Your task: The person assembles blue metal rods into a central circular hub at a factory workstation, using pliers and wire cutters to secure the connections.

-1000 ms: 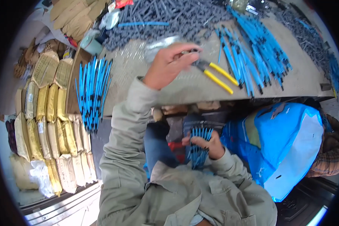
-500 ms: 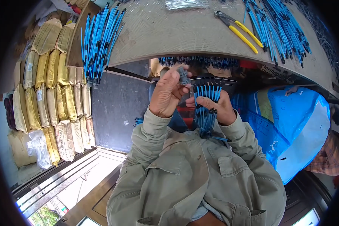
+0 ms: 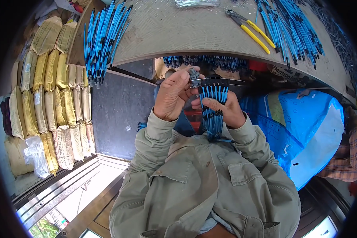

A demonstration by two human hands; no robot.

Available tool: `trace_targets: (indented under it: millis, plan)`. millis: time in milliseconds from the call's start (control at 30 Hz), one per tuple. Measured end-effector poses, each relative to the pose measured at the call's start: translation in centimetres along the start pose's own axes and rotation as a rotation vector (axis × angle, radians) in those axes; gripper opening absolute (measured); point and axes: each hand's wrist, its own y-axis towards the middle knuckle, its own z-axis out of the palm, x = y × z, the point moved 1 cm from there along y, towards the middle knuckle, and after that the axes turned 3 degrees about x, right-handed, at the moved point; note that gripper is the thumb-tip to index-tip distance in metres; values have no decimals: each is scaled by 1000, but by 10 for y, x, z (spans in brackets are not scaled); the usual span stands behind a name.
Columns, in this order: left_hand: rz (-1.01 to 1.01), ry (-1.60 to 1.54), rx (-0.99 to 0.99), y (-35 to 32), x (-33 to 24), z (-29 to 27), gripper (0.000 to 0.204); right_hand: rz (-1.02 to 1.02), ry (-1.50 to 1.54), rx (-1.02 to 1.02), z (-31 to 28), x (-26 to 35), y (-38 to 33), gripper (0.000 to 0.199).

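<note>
My left hand (image 3: 172, 94) is closed, pinching a small stack of grey ribbed plastic pieces (image 3: 194, 76) between thumb and fingers. My right hand (image 3: 229, 110) wraps round a bundle of blue cable-like strips (image 3: 214, 93) with black ends, its thumb lying across them. The strips fan out side by side at the top. Thin metal rods (image 3: 237, 82) run crosswise at their black tips and stick out on the right. On the left, the grey pieces sit right beside the tips and the rod. The bundle's lower end hangs down against my jacket.
Ahead is a workbench (image 3: 166, 35) with yellow-handled pliers (image 3: 250, 31). Blue strips lie in piles at its left (image 3: 103, 39) and right (image 3: 291, 31). Yellow and tan packages (image 3: 55, 75) are stacked at left; a blue plastic sheet (image 3: 305, 115) bulges at right.
The grey pieces in my left hand and the strips in my right have come closer together, narrowing the gap along the rod. The whole view has shifted slightly.
</note>
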Motion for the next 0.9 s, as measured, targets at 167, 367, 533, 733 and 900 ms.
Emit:
trace_targets:
  millis: [167, 367, 533, 733, 900]
  plan:
    - [7, -82, 114, 5, 1, -6, 38, -6, 8, -21, -1, 0, -1, 33]
    - [11, 33, -11, 3, 0, 3, 37, -2, 21, -24, -2, -1, -1, 32]
    - [4, 65, 14, 3, -1, 1, 37, -2, 21, -26, -1, 1, -1, 32]
    - [37, -13, 60, 5, 6, -5, 37, 10, 37, -37, -2, 0, 0, 32]
    - [53, -16, 44, 5, 8, 0, 37, 7, 46, -43, -2, 0, -2, 32]
